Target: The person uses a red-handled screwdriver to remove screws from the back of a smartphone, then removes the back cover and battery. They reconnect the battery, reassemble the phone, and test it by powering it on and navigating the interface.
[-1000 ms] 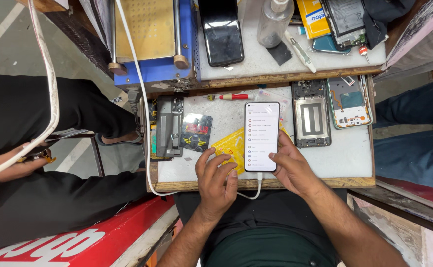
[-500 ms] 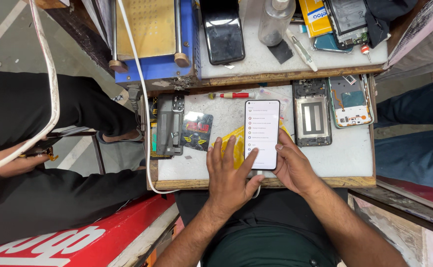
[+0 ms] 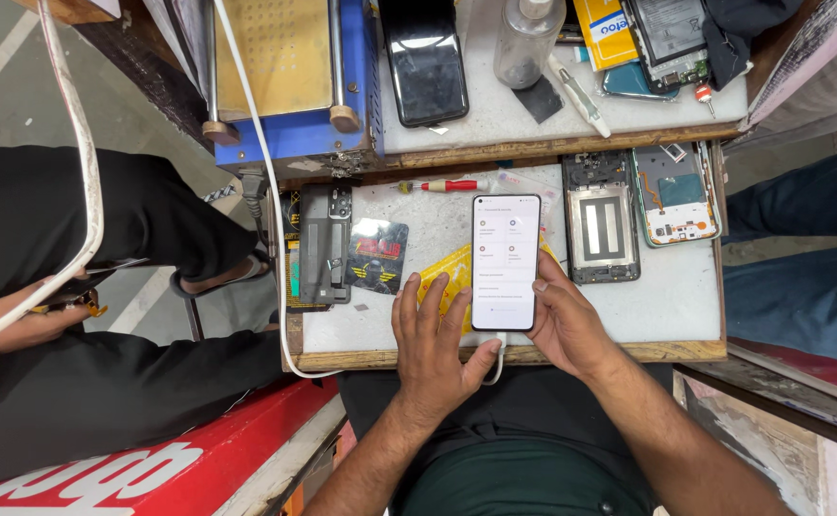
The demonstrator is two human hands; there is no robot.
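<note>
Lying lit and face-up on the white worktop of the bench [image 3: 686, 296]: slim white-screened smartphone [image 3: 505, 261], long axis running straight away from the body, white charging cable [image 3: 498, 358] plugged into its near end. Cradled along its right edge and near corner by the right hand [image 3: 567, 325], fingers curled against the casing. Resting flat just to the left, the left hand [image 3: 434, 346], fingers spread over a yellow card [image 3: 449, 272], thumb reaching to the phone's bottom corner; gripping nothing. Equally near, both hands. Close behind the wrists, the wooden front edge. Crowding the right: a grey phone frame [image 3: 602, 229], then an opened phone back [image 3: 674, 194]. Beyond the far end, a red-handled screwdriver [image 3: 442, 185]. Leftward, a bit more open room before a black sticker [image 3: 378, 254].
</note>
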